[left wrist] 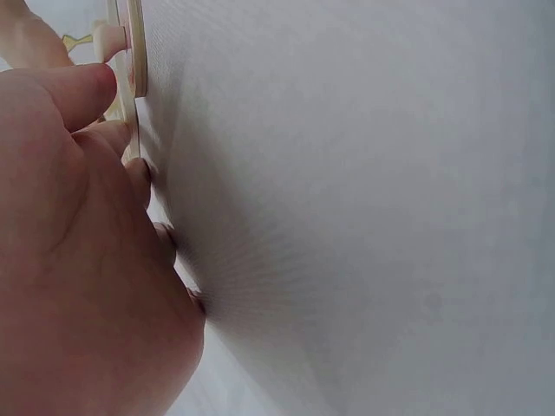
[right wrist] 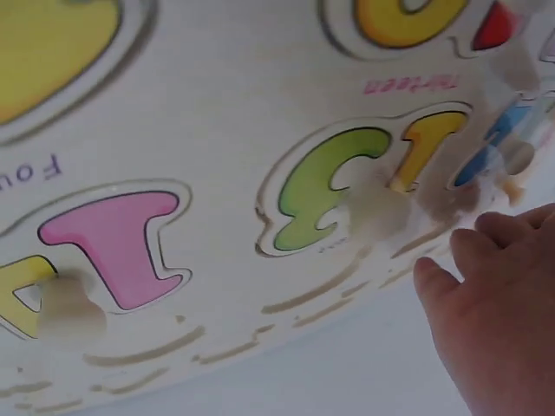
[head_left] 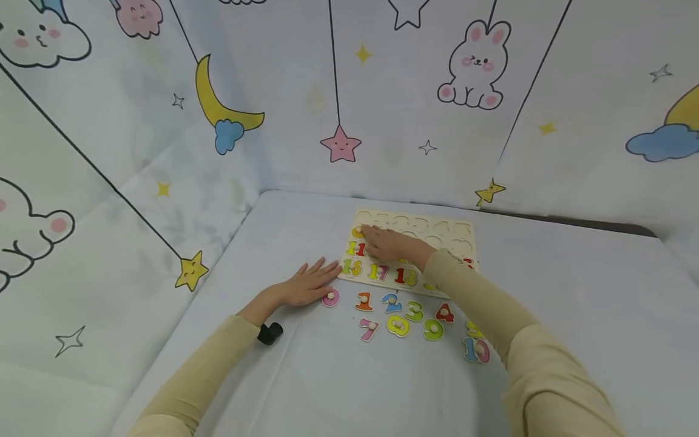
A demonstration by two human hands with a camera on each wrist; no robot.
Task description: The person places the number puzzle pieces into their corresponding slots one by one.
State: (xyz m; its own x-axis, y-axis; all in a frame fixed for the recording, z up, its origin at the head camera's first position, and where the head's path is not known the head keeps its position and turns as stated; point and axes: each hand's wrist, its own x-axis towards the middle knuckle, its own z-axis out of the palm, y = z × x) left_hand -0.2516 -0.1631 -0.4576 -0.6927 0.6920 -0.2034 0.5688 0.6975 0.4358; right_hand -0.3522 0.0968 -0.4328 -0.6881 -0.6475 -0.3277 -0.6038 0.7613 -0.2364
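The number board lies lengthwise left to right on the table, digits' tops pointing far, room beyond both short edges; right hand at its left-side yellow piece, grip unclear; left hand flat, empty.

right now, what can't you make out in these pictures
Head view: part of the number board, behind the right sleeve.
Head view: the full outline of the loose yellow piece, partly behind that sleeve.
Head view: whether the right hand grips or only touches the yellow board piece; the contact is too small.
Right wrist view: the rest of the yellow shape at upper left, cut off by the picture's edge.
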